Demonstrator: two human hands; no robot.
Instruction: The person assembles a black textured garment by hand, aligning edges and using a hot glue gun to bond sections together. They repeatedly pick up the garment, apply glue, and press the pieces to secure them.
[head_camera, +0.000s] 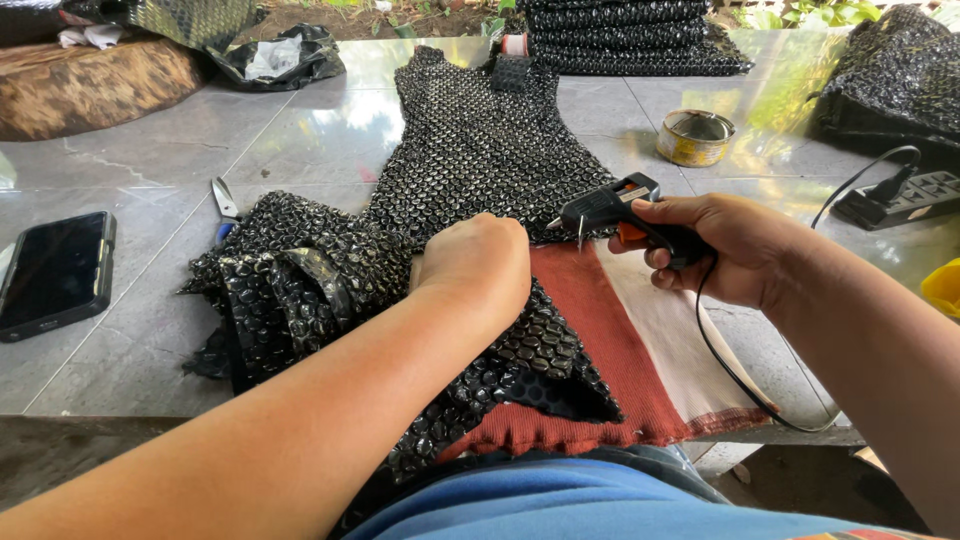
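Observation:
A long strip of black bubble wrap (470, 150) stretches away across the grey tiled tabletop (300, 130). My left hand (475, 265) is closed and presses down on its folded near end (300, 280). Beneath that end lies a rust-red ribbed cloth (590, 320) with a white cloth (665, 330) beside it. My right hand (710, 245) grips a black glue gun (610, 210) with an orange trigger. Its nozzle points left, just above the edge where the bubble wrap meets the red cloth. The gun's black cord (730, 370) loops down past the table's front edge.
A black phone (55, 272) lies at the left. Scissors (224, 205) rest beside the bubble wrap. A roll of tape (695, 137) stands at the back right, near a black power strip (900, 198). Stacked black bubble wrap (630, 35) and a log (90, 85) sit at the far edge.

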